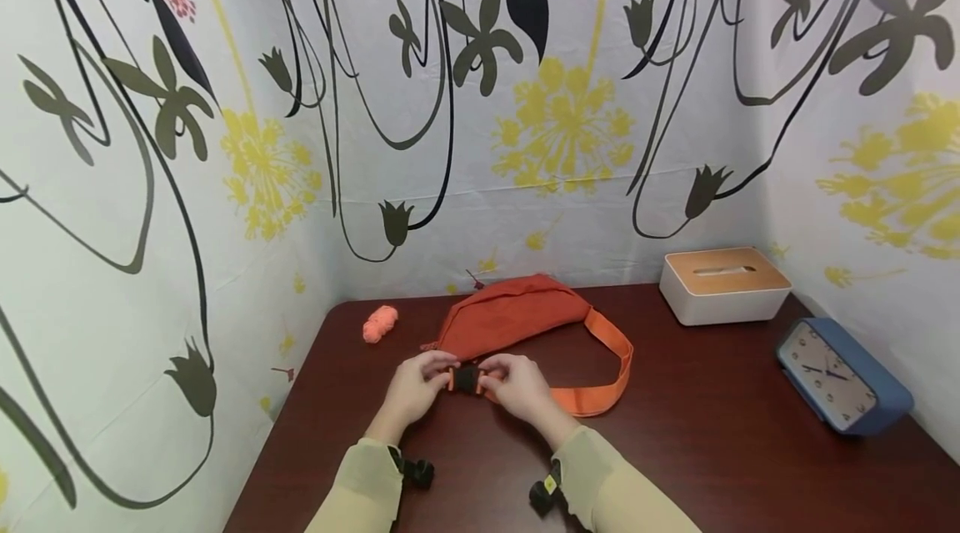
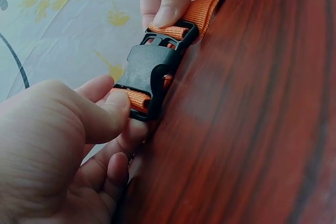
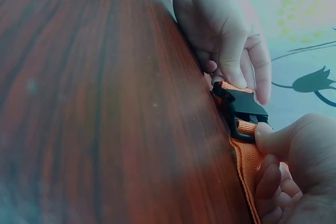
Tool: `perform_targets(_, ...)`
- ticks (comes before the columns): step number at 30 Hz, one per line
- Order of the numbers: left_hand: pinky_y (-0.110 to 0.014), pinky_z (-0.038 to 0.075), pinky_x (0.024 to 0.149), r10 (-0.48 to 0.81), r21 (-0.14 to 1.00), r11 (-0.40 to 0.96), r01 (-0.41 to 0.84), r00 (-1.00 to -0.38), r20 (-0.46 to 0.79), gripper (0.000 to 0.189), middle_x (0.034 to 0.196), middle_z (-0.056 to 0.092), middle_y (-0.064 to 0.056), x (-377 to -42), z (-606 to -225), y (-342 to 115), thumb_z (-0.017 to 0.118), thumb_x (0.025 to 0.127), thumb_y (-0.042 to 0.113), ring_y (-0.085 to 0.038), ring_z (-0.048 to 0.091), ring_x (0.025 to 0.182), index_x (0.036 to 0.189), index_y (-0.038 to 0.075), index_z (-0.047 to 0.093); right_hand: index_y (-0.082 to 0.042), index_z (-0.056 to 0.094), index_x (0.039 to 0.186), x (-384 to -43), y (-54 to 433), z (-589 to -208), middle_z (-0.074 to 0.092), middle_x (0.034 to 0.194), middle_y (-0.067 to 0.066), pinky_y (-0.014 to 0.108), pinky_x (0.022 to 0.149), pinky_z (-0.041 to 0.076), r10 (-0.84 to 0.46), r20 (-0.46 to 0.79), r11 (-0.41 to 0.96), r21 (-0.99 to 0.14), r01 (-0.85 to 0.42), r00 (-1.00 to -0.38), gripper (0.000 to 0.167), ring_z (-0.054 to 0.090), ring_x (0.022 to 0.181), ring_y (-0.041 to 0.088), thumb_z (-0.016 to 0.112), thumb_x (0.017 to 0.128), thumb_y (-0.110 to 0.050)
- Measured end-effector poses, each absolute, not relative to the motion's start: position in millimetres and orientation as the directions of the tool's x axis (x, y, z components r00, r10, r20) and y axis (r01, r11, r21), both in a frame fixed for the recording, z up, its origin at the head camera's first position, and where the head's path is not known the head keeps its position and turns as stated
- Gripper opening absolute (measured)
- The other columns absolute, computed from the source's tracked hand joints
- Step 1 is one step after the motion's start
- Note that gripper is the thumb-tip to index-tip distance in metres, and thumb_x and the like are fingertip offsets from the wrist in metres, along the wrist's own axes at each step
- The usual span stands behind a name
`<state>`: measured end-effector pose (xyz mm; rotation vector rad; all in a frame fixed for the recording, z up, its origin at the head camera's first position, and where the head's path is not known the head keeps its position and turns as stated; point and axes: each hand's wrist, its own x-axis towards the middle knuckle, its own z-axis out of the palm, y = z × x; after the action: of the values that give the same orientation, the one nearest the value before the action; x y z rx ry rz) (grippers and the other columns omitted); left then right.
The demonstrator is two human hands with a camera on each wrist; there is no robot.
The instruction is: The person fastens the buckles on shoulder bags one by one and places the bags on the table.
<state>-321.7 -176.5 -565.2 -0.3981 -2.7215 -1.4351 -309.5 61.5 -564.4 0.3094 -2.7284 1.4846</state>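
Observation:
A black side-release buckle point(image 1: 467, 379) on the orange strap point(image 1: 592, 401) of a red-orange waist bag point(image 1: 510, 316) is held between both hands. My left hand point(image 1: 411, 387) pinches the buckle's left end, thumb on the webbing loop. At the right end, my right hand point(image 1: 522, 387) pinches the other half where the strap threads through. In the left wrist view the buckle point(image 2: 149, 65) has its two halves joined, with part of the prong piece showing. The right wrist view shows the buckle point(image 3: 245, 103) just above the tabletop. The bag lies behind the hands, its strap curving around to the right.
On the dark wooden table point(image 1: 675, 450), a coral yarn bundle point(image 1: 380, 324) lies at back left. A white tissue box point(image 1: 723, 287) with a wooden lid stands at back right, and a blue clock point(image 1: 843, 376) in front of it. Patterned cloth point(image 1: 480, 166) borders the table.

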Motion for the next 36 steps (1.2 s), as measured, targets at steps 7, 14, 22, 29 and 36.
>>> perform_targets(7,-0.053,0.06,0.105,0.206,0.814,0.531,0.237,-0.967,0.147,0.03,0.123,0.083,0.005,-321.4,-565.6,-175.9,0.076,0.103,0.006,-0.024,0.077,0.123,0.123,0.027,0.079,-0.019,0.083,0.112,-310.0,59.9,-564.1,0.077,0.089,-0.005,0.029,0.069,0.053,-0.163,0.093,0.52,-0.838,-0.165,-0.982,0.013,0.065,0.075,0.009,0.083,0.1,-0.024)
perform_targets(14,-0.052,0.061,0.106,0.207,0.822,0.52,0.234,-0.968,0.145,0.03,0.123,0.083,0.003,-321.5,-564.8,-174.4,0.076,0.102,0.004,-0.024,0.077,0.124,0.123,0.025,0.08,-0.02,0.082,0.113,-310.9,60.1,-563.4,0.075,0.087,-0.005,0.028,0.066,0.052,-0.166,0.07,0.521,-0.841,-0.148,-0.984,0.012,0.064,0.073,0.01,0.082,0.102,-0.024)
perform_targets(22,-0.053,0.061,0.106,0.204,0.823,0.522,0.225,-0.969,0.136,0.03,0.123,0.083,0.002,-320.5,-563.9,-172.5,0.076,0.102,0.004,-0.025,0.078,0.124,0.123,0.025,0.08,-0.019,0.082,0.112,-309.4,58.2,-563.6,0.075,0.086,-0.004,0.027,0.065,0.051,-0.156,0.061,0.501,-0.856,-0.133,-0.986,0.011,0.063,0.072,0.01,0.081,0.102,-0.023)
perform_targets(29,-0.054,0.06,0.107,0.217,0.822,0.524,0.224,-0.968,0.126,0.029,0.122,0.083,0.003,-320.8,-564.1,-169.8,0.075,0.103,0.005,-0.025,0.077,0.125,0.124,0.026,0.08,-0.016,0.082,0.112,-307.9,55.6,-562.9,0.075,0.085,-0.003,0.029,0.062,0.051,-0.165,0.074,0.49,-0.859,-0.147,-0.983,0.011,0.064,0.07,0.011,0.081,0.102,-0.021)
perform_targets(36,-0.053,0.06,0.106,0.216,0.827,0.513,0.229,-0.967,0.134,0.03,0.123,0.083,0.003,-320.5,-566.2,-170.9,0.075,0.103,0.005,-0.025,0.077,0.124,0.125,0.026,0.079,-0.018,0.081,0.114,-307.4,55.8,-565.3,0.075,0.085,-0.003,0.029,0.063,0.053,-0.169,0.084,0.488,-0.858,-0.158,-0.982,0.012,0.065,0.07,0.011,0.08,0.103,-0.022)
